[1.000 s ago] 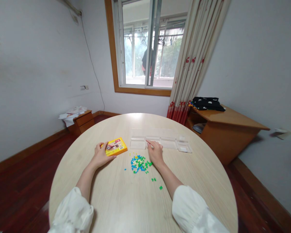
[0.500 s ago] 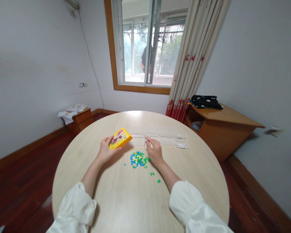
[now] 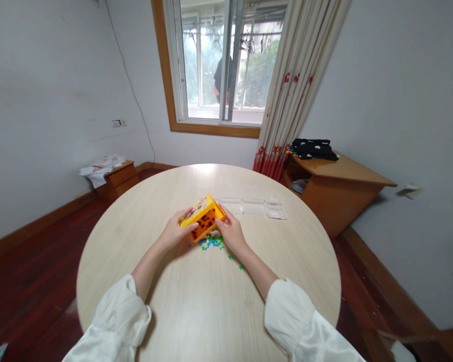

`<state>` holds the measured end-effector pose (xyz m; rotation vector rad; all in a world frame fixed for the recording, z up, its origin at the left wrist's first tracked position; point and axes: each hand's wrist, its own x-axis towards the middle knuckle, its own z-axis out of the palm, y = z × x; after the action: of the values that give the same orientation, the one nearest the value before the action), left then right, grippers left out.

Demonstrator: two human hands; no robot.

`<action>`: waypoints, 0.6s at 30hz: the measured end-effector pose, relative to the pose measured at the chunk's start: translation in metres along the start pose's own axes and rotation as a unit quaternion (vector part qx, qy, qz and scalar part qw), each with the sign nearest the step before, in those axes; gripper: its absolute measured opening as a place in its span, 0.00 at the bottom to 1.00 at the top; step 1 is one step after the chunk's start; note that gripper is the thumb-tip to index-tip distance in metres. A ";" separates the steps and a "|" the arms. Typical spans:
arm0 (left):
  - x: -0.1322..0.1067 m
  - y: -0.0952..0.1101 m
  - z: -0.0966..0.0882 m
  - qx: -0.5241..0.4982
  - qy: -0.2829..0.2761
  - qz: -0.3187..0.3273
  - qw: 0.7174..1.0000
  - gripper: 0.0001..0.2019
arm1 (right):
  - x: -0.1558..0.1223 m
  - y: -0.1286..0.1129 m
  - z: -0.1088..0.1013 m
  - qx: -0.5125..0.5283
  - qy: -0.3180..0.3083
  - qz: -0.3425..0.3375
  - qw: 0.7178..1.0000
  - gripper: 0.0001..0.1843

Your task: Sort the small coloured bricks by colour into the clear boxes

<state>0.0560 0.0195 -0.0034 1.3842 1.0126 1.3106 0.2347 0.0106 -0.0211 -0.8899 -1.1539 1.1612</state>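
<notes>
A small yellow box (image 3: 210, 202), its lid or sleeve printed with a picture, is tilted open above the table. Dark brown pieces (image 3: 205, 224) show inside its orange-yellow interior. My left hand (image 3: 172, 230) is wrapped round the left side of the box, thumb along the lower edge. At the right end, my right hand (image 3: 232, 232) grips the box wall between thumb and fingers. Directly below lies a pile of tiny blue, green and cream building bricks (image 3: 212, 243), partly hidden by the box. A few loose green bricks (image 3: 241, 267) lie closer to me.
Clear plastic compartment trays (image 3: 253, 207) sit behind my right hand on the round wooden table (image 3: 196, 301). A brown desk (image 3: 347, 171) with folded dark cloth stands right, and a small cabinet (image 3: 123, 178) with papers stands left.
The box has moved right, over the brick pile, and now stands open with brown pieces showing. My right hand has come from beside the trays to grip its right end.
</notes>
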 end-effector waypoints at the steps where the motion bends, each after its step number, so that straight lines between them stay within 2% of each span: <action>1: -0.002 0.002 0.002 -0.037 0.003 -0.011 0.999 0.30 | 0.002 0.002 -0.002 0.009 0.007 0.007 1.000 0.38; 6: -0.005 0.012 0.007 -0.092 0.024 -0.032 0.995 0.28 | 0.008 0.007 -0.010 0.033 0.032 0.037 0.998 0.38; 10: 0.003 0.013 -0.003 -0.108 0.018 -0.042 0.993 0.23 | 0.010 0.006 -0.012 0.041 0.039 0.029 0.998 0.37; 14: 0.010 0.009 -0.011 -0.181 0.068 -0.032 0.981 0.17 | 0.012 0.003 -0.013 0.048 0.069 0.026 0.996 0.38; 18: 0.010 0.010 -0.010 -0.205 0.080 -0.028 0.975 0.16 | 0.012 0.000 -0.014 0.037 0.085 -0.002 0.996 0.37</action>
<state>0.0467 0.0280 0.0079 0.9440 0.8176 1.5076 0.2486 0.0230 -0.0212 -0.9109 -0.9674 1.0960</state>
